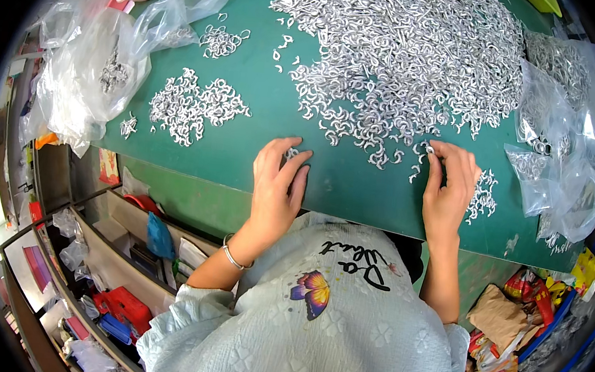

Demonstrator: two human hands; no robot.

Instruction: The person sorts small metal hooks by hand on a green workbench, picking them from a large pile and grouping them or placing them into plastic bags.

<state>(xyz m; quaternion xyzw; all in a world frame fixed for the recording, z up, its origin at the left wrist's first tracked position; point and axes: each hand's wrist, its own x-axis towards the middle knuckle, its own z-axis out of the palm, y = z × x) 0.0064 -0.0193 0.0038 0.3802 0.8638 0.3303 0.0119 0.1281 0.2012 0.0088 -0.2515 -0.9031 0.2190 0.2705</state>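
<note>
A large heap of small silvery crescent-shaped metal pieces [405,61] spreads over the green tabletop [269,107]. At its near edge my right hand [449,187] pinches one small metal piece [430,149] between thumb and fingertips. A small pile of metal pieces [482,197] lies just right of that hand, partly covered by it. My left hand [276,184] rests over the table with its fingers curved and apart. A few metal pieces [291,153] show between its fingers; whether they lie on the table or touch the fingers I cannot tell.
Left of the heap lie a smaller pile of crescents [195,104] and some ring-shaped pieces [221,40]. Clear plastic bags [90,65] stand at the left; more bags of parts [558,157] sit at the right edge. Below left is an open drawer [122,235]; food wrappers [510,322] lie below right.
</note>
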